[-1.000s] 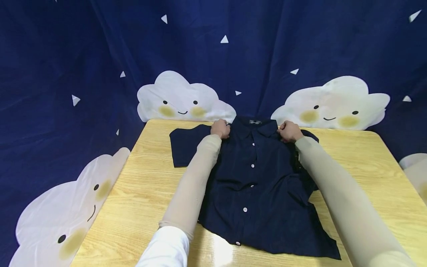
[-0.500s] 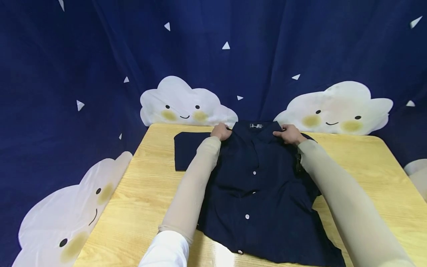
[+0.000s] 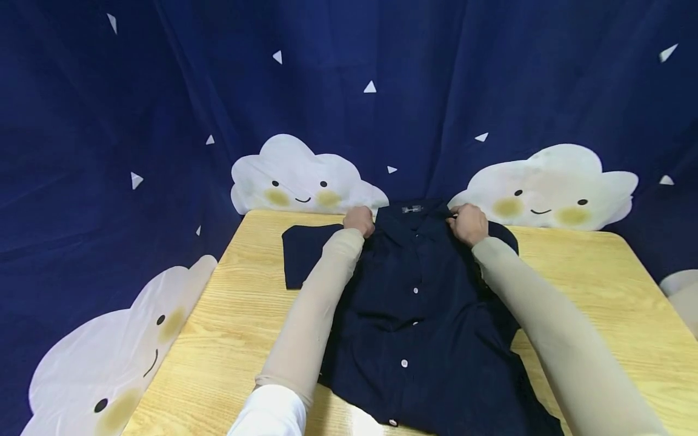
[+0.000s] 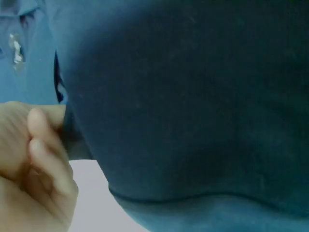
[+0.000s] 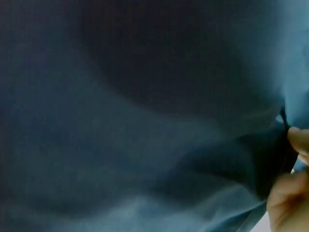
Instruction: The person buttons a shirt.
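Note:
A navy short-sleeved shirt point(image 3: 392, 339) lies front up on the table, its white buttons running down the middle and its collar toward the far edge. My left hand point(image 3: 359, 221) grips the cloth at the shoulder left of the collar; in the left wrist view its curled fingers point(image 4: 50, 154) pinch the fabric. At the opposite side of the collar, my right hand point(image 3: 470, 224) pinches the shirt too, with the thumb and fingers point(image 5: 289, 193) at the cloth in the right wrist view. One sleeve spreads out flat to the left; my right forearm partly covers the other.
The wooden table point(image 3: 229, 327) extends on both sides of the shirt. Behind it hangs a dark blue curtain point(image 3: 327, 72) with white triangles and smiling clouds point(image 3: 305, 166), close to the table's far edge.
The head view has tilted up slightly, so everything sits lower. The collar, spread wider half a second ago, now stands narrower, with the right hand a little further left. Both hands keep their hold.

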Demonstrator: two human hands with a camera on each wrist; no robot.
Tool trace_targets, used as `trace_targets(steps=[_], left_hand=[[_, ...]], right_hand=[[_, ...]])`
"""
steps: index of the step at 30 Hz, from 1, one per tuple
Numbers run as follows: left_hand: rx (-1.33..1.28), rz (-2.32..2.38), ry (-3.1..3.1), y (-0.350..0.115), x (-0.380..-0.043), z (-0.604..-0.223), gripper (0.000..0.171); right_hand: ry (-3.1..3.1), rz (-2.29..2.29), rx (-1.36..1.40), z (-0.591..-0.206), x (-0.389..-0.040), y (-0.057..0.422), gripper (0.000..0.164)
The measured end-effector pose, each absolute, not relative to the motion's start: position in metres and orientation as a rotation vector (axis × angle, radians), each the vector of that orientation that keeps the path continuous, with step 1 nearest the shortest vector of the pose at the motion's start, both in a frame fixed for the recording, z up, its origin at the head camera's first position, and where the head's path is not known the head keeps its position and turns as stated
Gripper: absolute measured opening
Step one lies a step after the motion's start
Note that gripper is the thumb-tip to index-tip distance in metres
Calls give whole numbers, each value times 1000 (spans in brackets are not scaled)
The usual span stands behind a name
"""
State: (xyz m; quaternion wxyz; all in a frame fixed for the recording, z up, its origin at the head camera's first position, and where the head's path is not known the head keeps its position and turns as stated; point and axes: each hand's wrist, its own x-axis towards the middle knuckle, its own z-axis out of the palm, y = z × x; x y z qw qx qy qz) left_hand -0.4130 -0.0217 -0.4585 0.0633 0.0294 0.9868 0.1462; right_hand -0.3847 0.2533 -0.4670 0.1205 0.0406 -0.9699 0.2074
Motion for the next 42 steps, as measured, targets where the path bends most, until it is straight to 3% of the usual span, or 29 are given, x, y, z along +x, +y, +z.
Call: trace_targets(steps=[3,8,12,18,21,26,28,29,33,36,39,42], left_hand=[[47,532,2926,-22,-409,-458,18],[7,665,2888,-30,-410,-459,38],[-32,792,2895,-36,-414,-463,44],[-107,1024,2802,-43,-424,-474,21],[-25,1073,2799,-47,-438,-488,13],[101,1071,2665,-41,-438,-484,47],[169,1090,2639,-38,-442,-486,52],[188,1102,2640,-36,-439,-483,50],[371,1176,2666,-37,-479,-530,34],[360,1085,2660,-37,-483,-536,38],[242,938,2611,-33,-447,-494,55],[205,947,2639,-30,-416,-463,60]], right_hand=[[-2820,684,93,-468,-386,249,23],[-2823,1005,21,-464,-387,245,20],[-2819,1208,-12,-463,-389,243,23],[-2931,1173,62,-466,-390,243,46],[-3025,1172,83,-465,-390,242,61],[-3094,1266,106,-464,-391,242,77],[-3079,1320,114,-465,-392,242,79],[-3063,1360,116,-466,-392,242,80],[-2996,1528,100,-469,-394,246,76],[-2968,1588,91,-472,-396,250,74],[-2966,1497,92,-474,-397,250,73],[-2929,1204,61,-474,-396,245,62]])
